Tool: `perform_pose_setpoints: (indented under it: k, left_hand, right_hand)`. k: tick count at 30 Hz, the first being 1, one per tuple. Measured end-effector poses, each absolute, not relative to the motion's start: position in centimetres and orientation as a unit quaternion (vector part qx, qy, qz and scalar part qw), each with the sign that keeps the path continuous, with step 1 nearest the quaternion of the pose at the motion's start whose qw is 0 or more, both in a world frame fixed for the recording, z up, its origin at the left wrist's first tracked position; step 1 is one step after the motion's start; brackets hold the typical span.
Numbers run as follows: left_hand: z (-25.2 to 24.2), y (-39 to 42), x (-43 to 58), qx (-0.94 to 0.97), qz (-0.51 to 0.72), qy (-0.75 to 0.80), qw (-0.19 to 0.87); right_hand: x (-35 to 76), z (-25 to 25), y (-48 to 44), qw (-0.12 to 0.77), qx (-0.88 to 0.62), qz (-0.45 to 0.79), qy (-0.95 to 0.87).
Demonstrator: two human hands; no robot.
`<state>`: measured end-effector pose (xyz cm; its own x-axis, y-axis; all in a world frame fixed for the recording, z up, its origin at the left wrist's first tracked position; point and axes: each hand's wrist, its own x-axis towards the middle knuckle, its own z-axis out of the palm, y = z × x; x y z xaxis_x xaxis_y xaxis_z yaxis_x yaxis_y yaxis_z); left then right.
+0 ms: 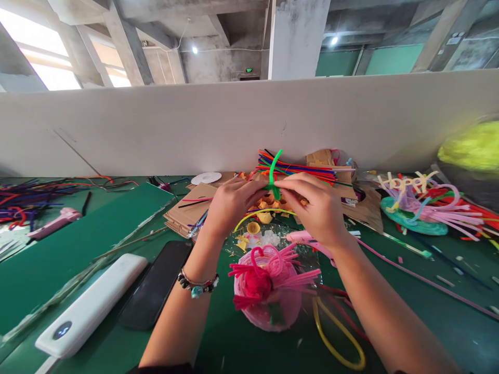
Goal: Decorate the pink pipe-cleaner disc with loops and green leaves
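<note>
Both hands meet over the middle of the table around a bright green pipe cleaner (274,166), one end of which sticks up in a curve. My left hand (236,200) pinches it from the left, and my right hand (317,204) pinches it from the right. A short folded bit of green shows below the fingertips. Closer to me, between the forearms, lies a round pink piece (286,311) topped with a red pipe-cleaner rose (257,285) and pink loops. Behind the right hand, a pink glue gun (307,239) is partly hidden.
A white power bank (93,304) and black phone (158,285) lie at the left. Cardboard (191,210) and a pipe-cleaner bundle (300,169) sit by the pale partition (175,130). A teal disc (424,226) with pink stems is at right; a yellow loop (339,343) lies in front.
</note>
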<state>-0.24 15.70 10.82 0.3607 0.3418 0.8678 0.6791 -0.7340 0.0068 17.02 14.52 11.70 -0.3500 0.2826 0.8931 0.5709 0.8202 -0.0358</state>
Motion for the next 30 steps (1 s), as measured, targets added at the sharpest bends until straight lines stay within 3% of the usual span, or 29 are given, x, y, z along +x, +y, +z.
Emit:
perform_pose_setpoints:
  k: [9, 13, 20, 30]
  left_hand:
    - [10.92, 15.45, -0.33, -0.806, -0.431, -0.293, 0.28]
    - [10.88, 15.42, -0.31, -0.808, -0.43, -0.294, 0.275]
    - [11.09, 15.23, -0.29, -0.818, -0.452, -0.312, 0.171]
    - [11.17, 15.19, -0.32, -0.82, -0.424, -0.29, 0.25]
  right_hand:
    - [17.24, 11.67, 14.59, 0.497, -0.264, -0.14, -0.815]
    - [17.28, 11.55, 14.71, 0.505, -0.262, -0.138, -0.811]
    - [17.31, 11.28, 14.93, 0.512, -0.252, -0.178, -0.802]
    - [17.47, 11.5, 15.1, 0.499, -0.251, -0.169, -0.812]
